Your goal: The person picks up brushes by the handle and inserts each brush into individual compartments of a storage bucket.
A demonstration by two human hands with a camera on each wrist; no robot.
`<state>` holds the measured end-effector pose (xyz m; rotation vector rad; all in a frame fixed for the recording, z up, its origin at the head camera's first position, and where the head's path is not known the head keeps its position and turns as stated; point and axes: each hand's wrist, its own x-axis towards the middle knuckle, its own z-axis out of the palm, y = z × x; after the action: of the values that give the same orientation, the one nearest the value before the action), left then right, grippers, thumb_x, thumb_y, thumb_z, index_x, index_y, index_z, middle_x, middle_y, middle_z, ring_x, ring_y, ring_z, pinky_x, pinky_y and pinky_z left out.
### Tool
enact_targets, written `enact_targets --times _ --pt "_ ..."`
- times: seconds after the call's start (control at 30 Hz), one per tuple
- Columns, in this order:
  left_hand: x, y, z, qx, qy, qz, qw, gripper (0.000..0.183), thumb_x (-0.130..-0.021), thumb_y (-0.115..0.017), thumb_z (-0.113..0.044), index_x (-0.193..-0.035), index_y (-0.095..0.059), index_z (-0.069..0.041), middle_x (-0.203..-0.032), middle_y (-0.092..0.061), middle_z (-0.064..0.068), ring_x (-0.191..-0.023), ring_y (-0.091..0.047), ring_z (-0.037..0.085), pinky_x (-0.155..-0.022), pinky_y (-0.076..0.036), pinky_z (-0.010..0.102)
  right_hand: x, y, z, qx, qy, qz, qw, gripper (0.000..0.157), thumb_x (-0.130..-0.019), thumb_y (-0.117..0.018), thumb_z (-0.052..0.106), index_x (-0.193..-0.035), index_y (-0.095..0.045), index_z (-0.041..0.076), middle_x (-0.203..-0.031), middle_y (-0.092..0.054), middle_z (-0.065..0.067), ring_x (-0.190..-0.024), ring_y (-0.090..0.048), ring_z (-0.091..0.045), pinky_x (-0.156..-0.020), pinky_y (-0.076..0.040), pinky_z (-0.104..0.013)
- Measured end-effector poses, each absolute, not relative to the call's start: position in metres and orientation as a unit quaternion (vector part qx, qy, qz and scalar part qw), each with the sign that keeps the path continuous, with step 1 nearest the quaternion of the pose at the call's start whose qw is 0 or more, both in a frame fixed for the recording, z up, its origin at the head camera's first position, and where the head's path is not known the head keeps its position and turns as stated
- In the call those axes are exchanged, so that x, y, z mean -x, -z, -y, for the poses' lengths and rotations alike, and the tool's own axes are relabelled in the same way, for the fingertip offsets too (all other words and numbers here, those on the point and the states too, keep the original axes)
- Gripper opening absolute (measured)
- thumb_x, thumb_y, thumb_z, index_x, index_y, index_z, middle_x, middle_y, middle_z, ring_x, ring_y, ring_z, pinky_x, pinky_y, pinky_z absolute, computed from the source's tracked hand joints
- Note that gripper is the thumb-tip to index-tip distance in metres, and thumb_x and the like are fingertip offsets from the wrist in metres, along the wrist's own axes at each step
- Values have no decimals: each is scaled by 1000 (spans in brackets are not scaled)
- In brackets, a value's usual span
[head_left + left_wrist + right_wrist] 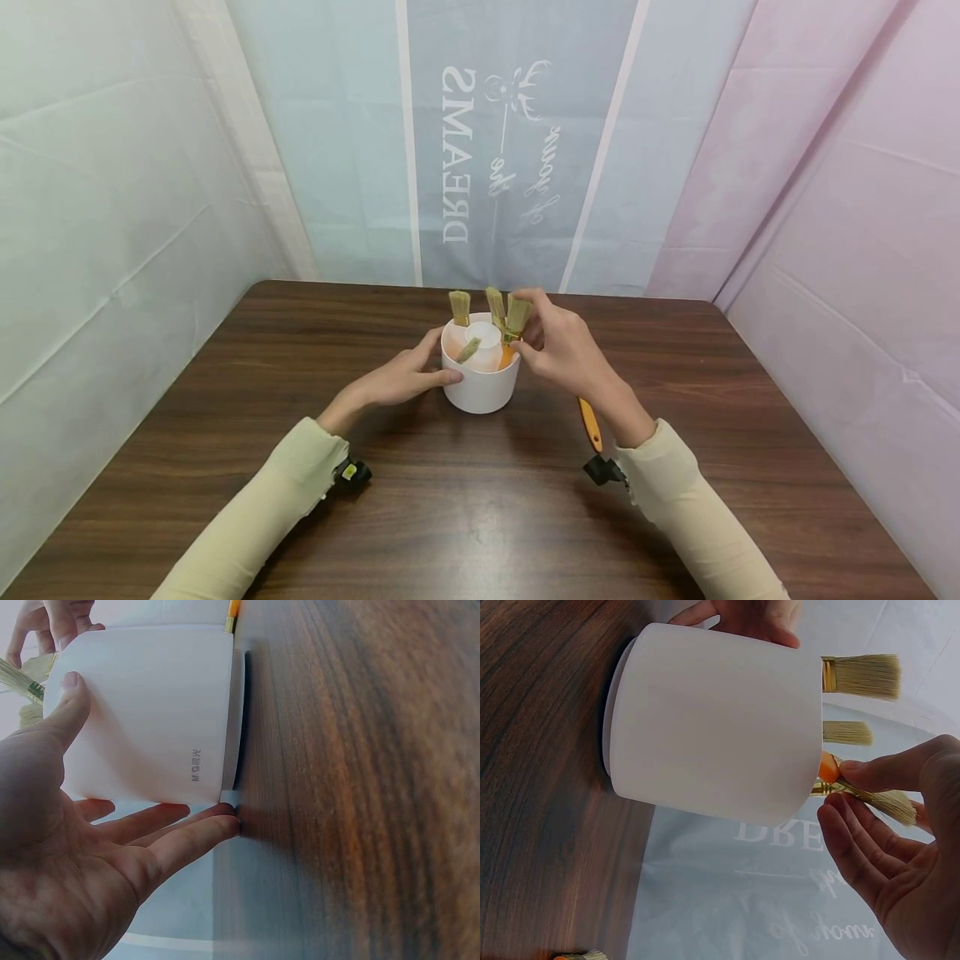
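Note:
A white round pen holder stands on the table with a ring-shaped well in its top. My left hand holds its left side, thumb near the front rim and fingers along the side, as the left wrist view of the holder shows. My right hand pinches a paintbrush by its orange handle, just below the metal band, at the holder's right rim; its bristles point up. Other paintbrushes stand bristles up in the holder, one at the back left. Another leans low inside.
A loose paintbrush with an orange handle lies on the dark wooden table, partly under my right wrist. Fabric backdrops close off the back and both sides. A black wrist camera sits by the right sleeve.

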<state>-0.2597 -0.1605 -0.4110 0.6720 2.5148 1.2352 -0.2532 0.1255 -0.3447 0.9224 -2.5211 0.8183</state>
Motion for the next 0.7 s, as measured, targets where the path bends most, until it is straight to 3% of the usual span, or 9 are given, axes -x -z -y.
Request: enact_targets --times 0.7 --pt "261 412 161 -238 -427 -863 127 90 -99 -64 -56 -165 -9 -32 -164 -40 11 -152 -38 28 -120 -35 57 253 343 -125 -318 -276 895 147 63 -88 -79 6 -142 -49 12 -91 -70 -3 -75 -69 -13 -64 -56 -30"
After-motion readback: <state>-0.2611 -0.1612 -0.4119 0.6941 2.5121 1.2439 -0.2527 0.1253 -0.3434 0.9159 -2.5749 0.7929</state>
